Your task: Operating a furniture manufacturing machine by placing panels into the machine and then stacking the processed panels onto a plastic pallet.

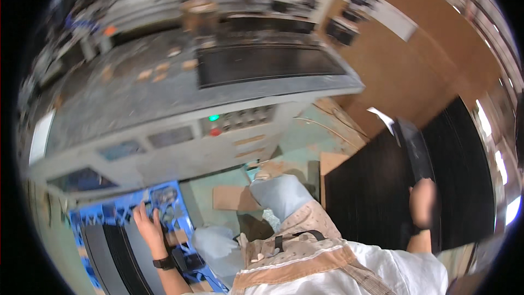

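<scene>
My right hand (423, 203), partly smeared by motion, is closed on the near end of a long narrow black panel (415, 150). The panel slants over a broad stack of black boards (363, 186) on my right. My left hand (148, 228) is open, its fingers spread and nothing in them. It hovers over a blue plastic pallet (185, 216) at lower left. Beside that hand, dark curved-looking panels (106, 257) lie on the pallet.
A grey machine with a worktop (136, 98) stands ahead, with a black panel (267, 65) and wood scraps (158, 71) on top. Its front has a green light (214, 117) and a red button (215, 131). A brown board (404, 71) is at far right; a cardboard piece (232, 198) lies on the floor.
</scene>
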